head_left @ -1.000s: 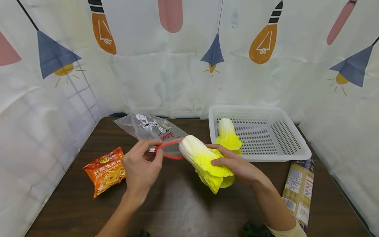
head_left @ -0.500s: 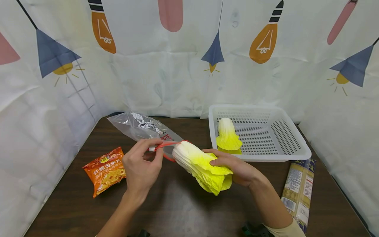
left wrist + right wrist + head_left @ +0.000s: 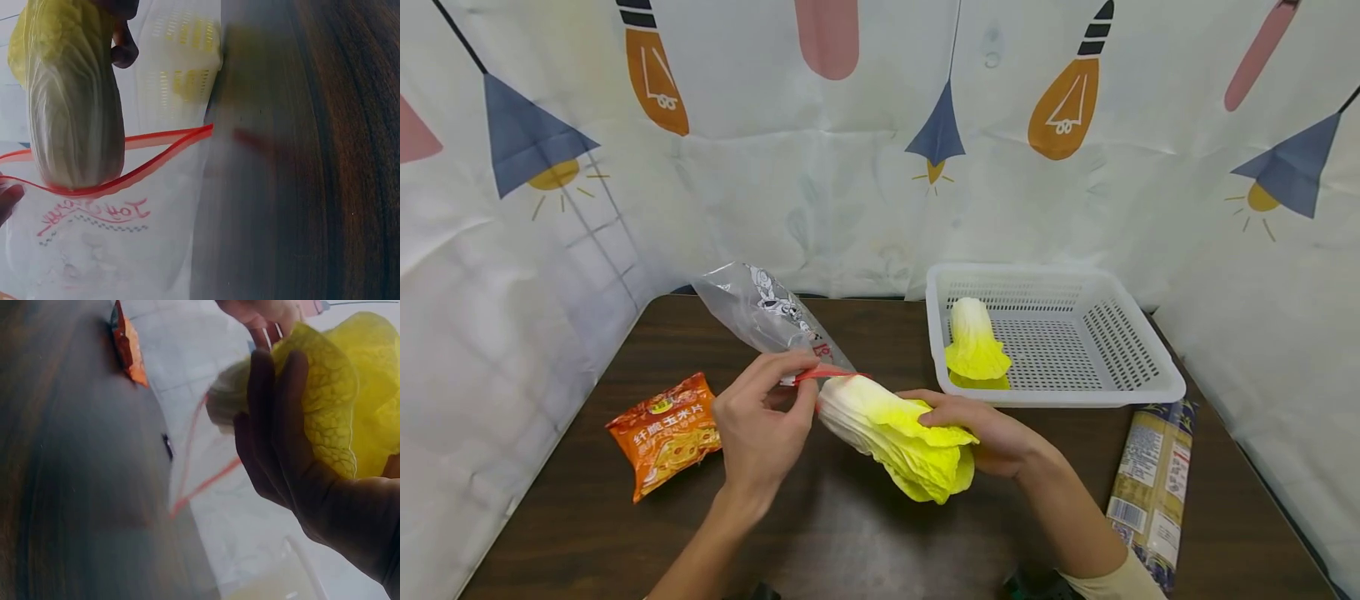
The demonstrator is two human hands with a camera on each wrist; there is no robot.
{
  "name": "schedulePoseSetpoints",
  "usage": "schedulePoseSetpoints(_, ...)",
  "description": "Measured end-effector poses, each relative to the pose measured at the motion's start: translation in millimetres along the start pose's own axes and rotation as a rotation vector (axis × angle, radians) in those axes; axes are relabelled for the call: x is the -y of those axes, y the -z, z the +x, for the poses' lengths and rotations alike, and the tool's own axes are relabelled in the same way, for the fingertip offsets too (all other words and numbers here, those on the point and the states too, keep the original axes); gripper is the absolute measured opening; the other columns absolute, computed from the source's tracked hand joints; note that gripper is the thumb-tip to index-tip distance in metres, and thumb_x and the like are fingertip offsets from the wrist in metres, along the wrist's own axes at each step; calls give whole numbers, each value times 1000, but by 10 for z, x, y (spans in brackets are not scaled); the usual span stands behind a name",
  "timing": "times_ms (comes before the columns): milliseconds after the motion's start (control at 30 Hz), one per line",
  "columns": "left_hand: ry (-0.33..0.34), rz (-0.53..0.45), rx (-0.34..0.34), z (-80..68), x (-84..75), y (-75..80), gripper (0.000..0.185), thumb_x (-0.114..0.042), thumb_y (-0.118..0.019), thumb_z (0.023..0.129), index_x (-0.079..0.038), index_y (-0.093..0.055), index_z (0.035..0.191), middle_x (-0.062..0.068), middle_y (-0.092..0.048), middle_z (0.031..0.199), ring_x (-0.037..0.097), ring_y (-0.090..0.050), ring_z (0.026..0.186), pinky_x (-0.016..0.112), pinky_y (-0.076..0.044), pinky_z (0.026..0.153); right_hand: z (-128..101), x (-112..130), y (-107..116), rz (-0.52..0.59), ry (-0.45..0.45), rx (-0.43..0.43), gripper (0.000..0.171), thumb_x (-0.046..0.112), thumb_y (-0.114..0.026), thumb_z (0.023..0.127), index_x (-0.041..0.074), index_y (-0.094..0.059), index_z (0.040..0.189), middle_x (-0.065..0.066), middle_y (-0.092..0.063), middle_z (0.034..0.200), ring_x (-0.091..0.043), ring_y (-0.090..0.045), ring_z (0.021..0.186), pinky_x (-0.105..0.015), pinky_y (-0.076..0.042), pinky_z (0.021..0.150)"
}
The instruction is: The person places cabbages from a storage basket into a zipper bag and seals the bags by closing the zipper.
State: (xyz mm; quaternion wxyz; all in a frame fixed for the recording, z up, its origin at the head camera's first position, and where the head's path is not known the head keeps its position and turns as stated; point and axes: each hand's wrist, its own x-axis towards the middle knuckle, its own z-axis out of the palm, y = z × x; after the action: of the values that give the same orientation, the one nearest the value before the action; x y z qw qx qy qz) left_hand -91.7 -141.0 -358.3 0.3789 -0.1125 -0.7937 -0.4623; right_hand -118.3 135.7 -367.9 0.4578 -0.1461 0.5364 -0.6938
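Napa cabbage (image 3: 891, 433), gripped in my right hand (image 3: 992, 433), noses stem-first into the zip bag (image 3: 767, 317); my left hand (image 3: 760, 425) pinches the red rim, keeping it open.

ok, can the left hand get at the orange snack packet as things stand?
Probably not right away. The orange snack packet lies uncovered on the table just beside the left hand, but that hand pinches the red rim of the zip bag, so it must let go first.

the cabbage (image 3: 895, 437) hides most of the right hand's (image 3: 992, 433) fingers (image 3: 925, 397) and the bag's (image 3: 767, 317) mouth.
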Motion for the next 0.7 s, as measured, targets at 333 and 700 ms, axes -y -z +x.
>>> schedulePoseSetpoints(333,17,-23,29,3,-7,-11,17,-3,-78,85,-11,-82,99,-1,-77,96,9,-71,80,12,-59,70,-11,-1,-27,319,101,-53,54,29,-59,104,7,-38,148,-5,-60,126,-19,-66,109,-36,-59,99)
schedulePoseSetpoints(700,5,-48,52,-9,-4,-42,21,0,-77,84,-13,-82,100,-3,-77,95,8,-71,79,12,-59,69,82,-47,-72,146,97,-176,44,28,-52,105,8,-41,142,-4,-59,120,-18,-62,105,-29,-57,93)
